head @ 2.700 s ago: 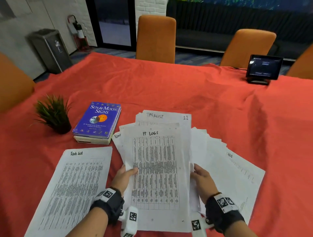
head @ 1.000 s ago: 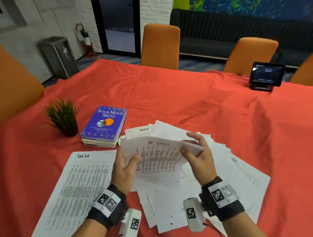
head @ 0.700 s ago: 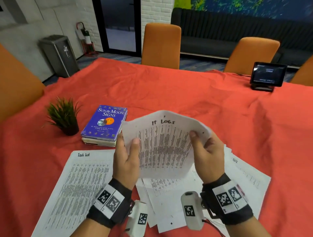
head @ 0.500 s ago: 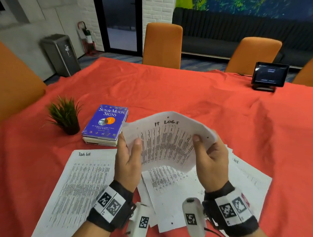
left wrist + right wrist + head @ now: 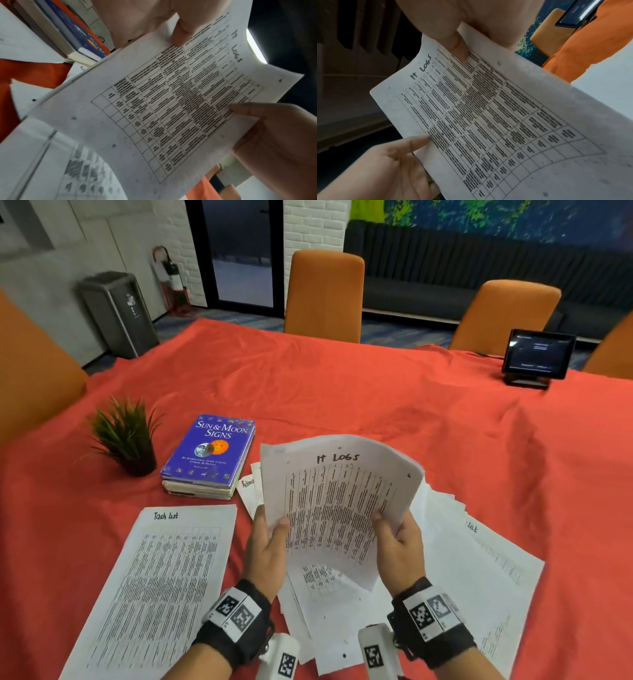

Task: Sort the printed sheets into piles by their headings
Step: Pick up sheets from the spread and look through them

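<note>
A printed sheet headed "IT Logs" (image 5: 339, 501) is held up, bowed, above a fanned heap of other sheets (image 5: 479, 563) on the red tablecloth. My left hand (image 5: 274, 529) pinches its left edge, thumb on the printed face. My right hand (image 5: 390, 529) pinches its right edge the same way. The left wrist view shows the sheet (image 5: 171, 101) with my left thumb (image 5: 183, 33) pressed on it. The right wrist view shows the sheet (image 5: 488, 115) under my right thumb (image 5: 457, 44). A single sheet headed "Task List" (image 5: 164, 577) lies flat to the left.
A blue book (image 5: 209, 453) lies on another book beyond the Task List sheet, with a small potted plant (image 5: 126, 436) to its left. A tablet on a stand (image 5: 537, 354) sits at the far right. Orange chairs (image 5: 325, 292) ring the table (image 5: 342, 392).
Both hands have lifted the IT Logs sheet off the heap and tilted it up to face me. In the last half second it has hardly moved.
</note>
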`<action>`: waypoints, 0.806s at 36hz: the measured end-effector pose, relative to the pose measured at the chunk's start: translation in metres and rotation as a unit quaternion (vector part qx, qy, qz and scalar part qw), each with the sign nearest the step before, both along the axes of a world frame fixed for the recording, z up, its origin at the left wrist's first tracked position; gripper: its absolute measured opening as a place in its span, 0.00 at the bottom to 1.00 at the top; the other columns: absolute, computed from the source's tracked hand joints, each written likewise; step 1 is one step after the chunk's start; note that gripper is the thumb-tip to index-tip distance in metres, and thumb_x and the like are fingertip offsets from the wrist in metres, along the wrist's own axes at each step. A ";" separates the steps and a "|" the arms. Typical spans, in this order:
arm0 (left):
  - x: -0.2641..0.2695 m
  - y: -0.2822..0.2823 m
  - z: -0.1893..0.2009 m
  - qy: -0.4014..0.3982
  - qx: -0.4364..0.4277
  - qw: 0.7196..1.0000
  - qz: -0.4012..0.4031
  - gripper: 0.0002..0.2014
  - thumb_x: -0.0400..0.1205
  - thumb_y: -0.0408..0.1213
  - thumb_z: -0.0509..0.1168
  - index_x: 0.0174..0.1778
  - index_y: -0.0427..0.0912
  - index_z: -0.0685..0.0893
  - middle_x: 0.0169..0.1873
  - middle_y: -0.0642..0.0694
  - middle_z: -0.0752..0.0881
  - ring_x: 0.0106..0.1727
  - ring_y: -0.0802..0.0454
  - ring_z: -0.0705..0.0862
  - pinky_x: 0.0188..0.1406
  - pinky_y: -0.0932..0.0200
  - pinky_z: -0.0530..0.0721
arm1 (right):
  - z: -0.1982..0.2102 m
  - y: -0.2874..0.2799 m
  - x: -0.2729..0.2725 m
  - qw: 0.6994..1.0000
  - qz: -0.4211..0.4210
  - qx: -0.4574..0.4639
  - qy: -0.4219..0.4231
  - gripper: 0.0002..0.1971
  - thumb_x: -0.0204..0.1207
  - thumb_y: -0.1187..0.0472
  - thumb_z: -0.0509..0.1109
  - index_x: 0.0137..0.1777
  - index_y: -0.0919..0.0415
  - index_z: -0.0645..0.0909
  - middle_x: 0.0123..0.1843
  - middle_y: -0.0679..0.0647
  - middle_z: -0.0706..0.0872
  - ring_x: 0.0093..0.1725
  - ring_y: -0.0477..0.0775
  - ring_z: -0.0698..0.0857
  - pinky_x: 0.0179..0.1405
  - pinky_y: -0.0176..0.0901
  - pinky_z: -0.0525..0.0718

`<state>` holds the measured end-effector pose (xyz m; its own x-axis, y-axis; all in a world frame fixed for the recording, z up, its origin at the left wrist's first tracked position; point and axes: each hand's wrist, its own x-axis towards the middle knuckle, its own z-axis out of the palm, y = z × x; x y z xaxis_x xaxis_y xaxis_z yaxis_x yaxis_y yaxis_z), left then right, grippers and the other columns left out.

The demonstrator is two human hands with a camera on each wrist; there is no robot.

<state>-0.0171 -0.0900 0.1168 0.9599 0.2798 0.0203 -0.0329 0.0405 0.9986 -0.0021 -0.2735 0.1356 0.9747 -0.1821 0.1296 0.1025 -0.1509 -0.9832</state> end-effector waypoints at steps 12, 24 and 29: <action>-0.007 0.006 -0.032 0.086 0.057 0.995 -0.016 0.17 0.86 0.32 0.58 0.59 0.63 0.75 0.58 0.62 0.84 0.58 0.72 0.82 0.69 0.56 0.78 | -0.034 -0.002 -0.015 0.998 -0.014 -0.004 0.063 0.13 0.83 0.65 0.61 0.64 0.58 0.80 0.58 0.47 0.88 0.58 0.45 0.86 0.60 0.52 0.85; -0.018 0.069 -0.024 0.121 0.140 0.981 0.065 0.06 0.85 0.37 0.60 0.54 0.49 0.79 0.45 0.47 0.90 0.44 0.49 0.89 0.46 0.52 0.86 | -0.024 0.047 -0.006 0.993 0.018 -0.040 0.111 0.06 0.85 0.63 0.60 0.57 0.53 0.74 0.51 0.45 0.85 0.49 0.43 0.85 0.47 0.44 0.85; -0.046 0.130 -0.046 0.226 0.187 0.954 0.058 0.12 0.85 0.36 0.59 0.56 0.61 0.77 0.49 0.53 0.88 0.44 0.49 0.88 0.38 0.59 0.83 | -0.056 0.094 -0.006 0.937 0.133 -0.131 0.296 0.12 0.78 0.66 0.61 0.59 0.57 0.78 0.54 0.54 0.87 0.52 0.57 0.87 0.55 0.54 0.87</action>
<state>-0.0630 0.0399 0.0711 0.8577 0.4383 -0.2687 0.4211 -0.2989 0.8564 -0.0085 -0.1799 0.0794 0.8961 0.0388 -0.4421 -0.3816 -0.4414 -0.8121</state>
